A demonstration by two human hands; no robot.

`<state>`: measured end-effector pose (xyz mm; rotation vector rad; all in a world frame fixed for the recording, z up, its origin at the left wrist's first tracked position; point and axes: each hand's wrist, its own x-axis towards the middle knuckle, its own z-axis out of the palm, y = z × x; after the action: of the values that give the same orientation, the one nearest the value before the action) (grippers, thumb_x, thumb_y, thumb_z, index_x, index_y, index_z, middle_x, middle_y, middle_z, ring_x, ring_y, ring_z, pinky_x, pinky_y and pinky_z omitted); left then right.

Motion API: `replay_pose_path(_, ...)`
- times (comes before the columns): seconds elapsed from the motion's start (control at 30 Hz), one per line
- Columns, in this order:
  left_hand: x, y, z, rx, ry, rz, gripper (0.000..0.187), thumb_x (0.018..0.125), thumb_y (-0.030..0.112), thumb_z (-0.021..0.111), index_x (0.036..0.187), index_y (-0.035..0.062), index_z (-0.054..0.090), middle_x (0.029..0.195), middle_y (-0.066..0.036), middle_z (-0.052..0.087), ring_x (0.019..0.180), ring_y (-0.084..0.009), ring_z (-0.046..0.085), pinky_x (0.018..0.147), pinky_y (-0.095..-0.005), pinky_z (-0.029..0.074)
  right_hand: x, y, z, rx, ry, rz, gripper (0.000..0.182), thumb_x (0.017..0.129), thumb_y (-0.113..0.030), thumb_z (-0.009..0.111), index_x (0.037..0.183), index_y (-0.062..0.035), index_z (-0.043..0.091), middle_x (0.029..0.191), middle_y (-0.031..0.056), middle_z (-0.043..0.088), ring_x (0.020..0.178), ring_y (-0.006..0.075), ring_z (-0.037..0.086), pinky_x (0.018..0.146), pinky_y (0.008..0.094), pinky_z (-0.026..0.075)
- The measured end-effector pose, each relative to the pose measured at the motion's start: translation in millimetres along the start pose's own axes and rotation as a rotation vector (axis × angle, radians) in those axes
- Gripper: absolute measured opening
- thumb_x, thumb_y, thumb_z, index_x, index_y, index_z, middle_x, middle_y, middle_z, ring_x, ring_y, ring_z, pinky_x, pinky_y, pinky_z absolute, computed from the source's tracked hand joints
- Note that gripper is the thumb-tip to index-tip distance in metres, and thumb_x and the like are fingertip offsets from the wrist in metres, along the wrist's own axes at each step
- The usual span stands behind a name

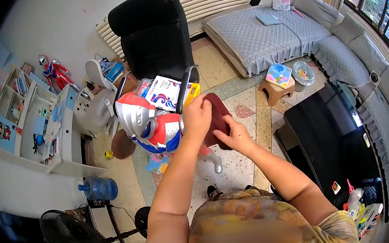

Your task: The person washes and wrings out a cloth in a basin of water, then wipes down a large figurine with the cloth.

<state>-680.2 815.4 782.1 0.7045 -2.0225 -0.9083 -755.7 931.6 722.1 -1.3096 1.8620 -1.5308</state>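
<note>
A dark red folded cloth [217, 123] is held between my two hands in front of my body. My left hand [197, 118] grips its upper left edge, fingers closed. Lower on its right side, my right hand [235, 136] pinches the cloth between thumb and fingers. Just left of my left hand stands a large red, silver and blue toy figure [137, 116], one grey foot showing below my hands. Behind the figure, a black office chair [151, 35] carries a white printed package [164, 93] and a yellow pack [192, 92].
A white desk with shelves [64, 136] and a blue water bottle [100, 188] are on the left. A black fan [77, 239] stands lower left. To the right are a stool [277, 89], a bin [303, 74], a dark glossy table [325, 130] and a grey sofa [266, 36].
</note>
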Motion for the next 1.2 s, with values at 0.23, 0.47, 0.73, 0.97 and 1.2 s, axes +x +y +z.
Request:
replay_pose_path(0.23, -7.5, -52.5, 7.5, -0.300, 0.039, -0.295, 0.022, 0.085, 0.016, 0.047, 0.097, 0.0011, 0.059, 0.080, -0.010, 0.062, 0.069, -0.0179, 0.058, 0.063, -0.0283, 0.045, -16.2, 36.0, -30.6, 0.494, -0.336, 0.210, 0.026, 0.087, -0.026, 0.054, 0.098, -0.0024, 0.055, 0.084, -0.0040, 0.056, 0.076, 0.0055, 0.051, 0.067, 0.0250, 0.044)
replay_pose_path(0.47, -8.8, -61.0, 10.3, -0.671, -0.079, -0.612, 0.022, 0.092, 0.024, 0.043, 0.107, 0.0093, 0.052, 0.092, -0.003, 0.061, 0.083, -0.0122, 0.058, 0.067, -0.0302, 0.049, -19.7, 25.2, -62.5, 0.660, -0.263, 0.496, 0.024, 0.087, -0.025, 0.053, 0.094, -0.0025, 0.060, 0.085, -0.0008, 0.061, 0.075, 0.0060, 0.054, 0.068, 0.0225, 0.043)
replay_pose_path(0.73, -30.4, -89.5, 40.2, -0.690, -0.179, -0.801, 0.034, 0.088, 0.031, 0.043, 0.102, 0.0014, 0.054, 0.083, -0.006, 0.062, 0.071, -0.0152, 0.058, 0.061, -0.0297, 0.046, 24.6, 11.4, -112.7, 0.520, -0.084, 0.572, 0.015, 0.082, -0.012, 0.057, 0.088, 0.0002, 0.063, 0.079, 0.0030, 0.064, 0.065, 0.0084, 0.056, 0.060, 0.0225, 0.045)
replay_pose_path(0.97, -45.0, -42.6, 46.9, -0.670, -0.361, -1.179, 0.039, 0.087, 0.029, 0.047, 0.108, -0.0023, 0.054, 0.107, -0.016, 0.058, 0.091, -0.0244, 0.059, 0.083, -0.0367, 0.046, 17.8, -0.5, -81.3, -0.241, -0.073, 0.227, 0.022, 0.082, -0.017, 0.055, 0.083, 0.0036, 0.060, 0.064, 0.0072, 0.056, 0.061, 0.0101, 0.048, 0.057, 0.0283, 0.041)
replay_pose_path(1.2, -84.5, -55.1, 51.9, -1.285, -0.404, -1.078, 0.041, 0.088, 0.036, 0.045, 0.114, 0.0040, 0.050, 0.108, -0.009, 0.058, 0.098, -0.0196, 0.056, 0.086, -0.0340, 0.043, -41.0, -6.9, -37.7, -0.399, -0.369, -0.084, 0.035, 0.077, -0.016, 0.061, 0.106, 0.0016, 0.055, 0.090, 0.0212, 0.058, 0.078, 0.0360, 0.058, 0.069, 0.0382, 0.047)
